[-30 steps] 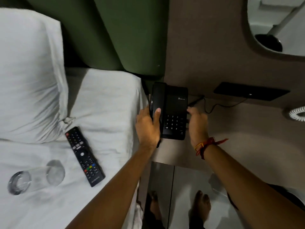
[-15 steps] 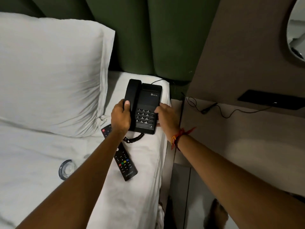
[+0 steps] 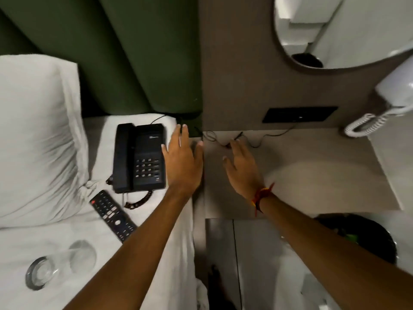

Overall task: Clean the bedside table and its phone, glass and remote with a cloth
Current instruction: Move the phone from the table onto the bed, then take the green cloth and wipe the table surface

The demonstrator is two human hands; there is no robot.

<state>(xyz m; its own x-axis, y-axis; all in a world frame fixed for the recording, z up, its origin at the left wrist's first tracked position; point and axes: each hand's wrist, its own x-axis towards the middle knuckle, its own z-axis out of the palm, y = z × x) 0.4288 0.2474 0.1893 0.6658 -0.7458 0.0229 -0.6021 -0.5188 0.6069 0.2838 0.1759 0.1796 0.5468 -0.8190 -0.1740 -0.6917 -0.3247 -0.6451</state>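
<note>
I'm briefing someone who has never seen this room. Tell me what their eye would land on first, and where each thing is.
First, two bare arms reaching in from below: the left hand open over the bed's edge, the right hand over the bedside table. Next, the black phone lying on the white bed beside the pillow. Below it lie the remote and a glass on its side.
</note>
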